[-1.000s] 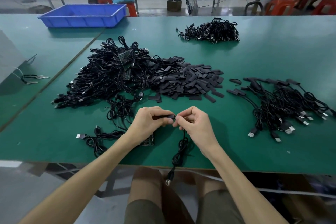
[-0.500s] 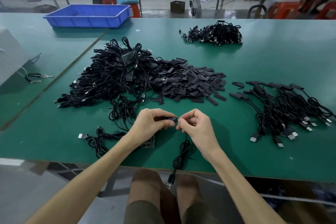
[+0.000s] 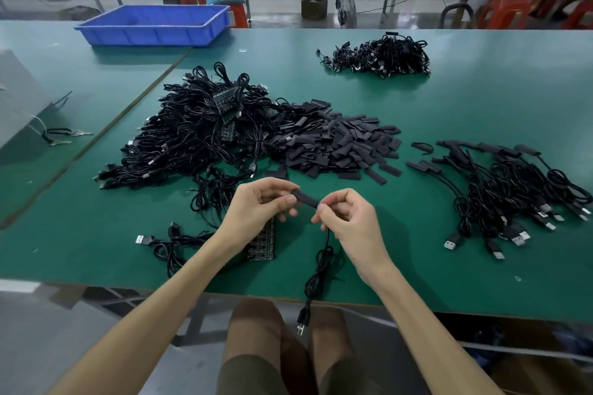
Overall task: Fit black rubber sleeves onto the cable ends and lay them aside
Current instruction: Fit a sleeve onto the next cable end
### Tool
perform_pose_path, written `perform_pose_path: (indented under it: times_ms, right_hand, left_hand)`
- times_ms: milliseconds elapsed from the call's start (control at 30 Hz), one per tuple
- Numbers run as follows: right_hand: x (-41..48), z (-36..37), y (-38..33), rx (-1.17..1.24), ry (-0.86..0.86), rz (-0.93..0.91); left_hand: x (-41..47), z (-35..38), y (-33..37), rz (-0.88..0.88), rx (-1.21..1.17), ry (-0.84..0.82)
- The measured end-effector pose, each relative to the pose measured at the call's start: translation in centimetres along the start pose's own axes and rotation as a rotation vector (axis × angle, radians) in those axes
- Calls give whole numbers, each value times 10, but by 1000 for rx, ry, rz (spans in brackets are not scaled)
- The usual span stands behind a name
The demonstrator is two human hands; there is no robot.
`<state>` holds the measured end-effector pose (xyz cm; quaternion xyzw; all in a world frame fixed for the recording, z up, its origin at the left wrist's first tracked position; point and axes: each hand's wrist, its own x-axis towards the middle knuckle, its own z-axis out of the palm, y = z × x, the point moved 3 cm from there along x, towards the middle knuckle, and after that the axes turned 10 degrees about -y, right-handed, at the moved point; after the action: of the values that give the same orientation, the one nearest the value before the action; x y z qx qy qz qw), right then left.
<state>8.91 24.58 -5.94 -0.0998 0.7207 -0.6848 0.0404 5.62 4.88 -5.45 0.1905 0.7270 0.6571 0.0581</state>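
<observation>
One short matte-black sleeve (image 3: 305, 197) is sitting on one thin cable (image 3: 322, 261). The left grip (image 3: 256, 212) is pinching the sleeve, the right grip (image 3: 351, 223) the cable.

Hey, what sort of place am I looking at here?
Probably a factory assembly line for cables: a long green table holds a heap of cables, a pile of loose sleeves and a blue bin.

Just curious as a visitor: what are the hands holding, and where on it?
The left hand pinches a black rubber sleeve by its left end; the right hand pinches the cable just where it enters the sleeve.
</observation>
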Motion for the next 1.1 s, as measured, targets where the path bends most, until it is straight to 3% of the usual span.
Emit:
perform_pose_path:
  times_ms: [300, 533, 600, 700, 767, 900, 1000, 1100]
  right_hand:
    - [-1, 1, -2, -53, -73, 4]
    - [0, -1, -2, -19, -81, -9]
    - [0, -4, -2, 43, -31, -16]
    - [0, -6, 0, 124, 34, -19]
    - [1, -6, 2, 141, 46, -19]
    - [3, -6, 4, 143, 59, -28]
    - [2, -6, 4, 145, 60, -27]
    - [4, -6, 4, 144, 67, -21]
  left_hand:
    - [1, 2, -4, -16, 175, -33]
    - [2, 4, 4, -3, 138, -8]
    - [4, 6, 10, -12, 263, 31]
    - [2, 11, 25, -23, 634, 161]
    - [0, 18, 38, -119, 747, 23]
    - [-16, 50, 43, -432, 886, -594]
    - [-23, 66, 48, -413, 1023, -651]
    - [-21, 71, 58, -505, 776, -696]
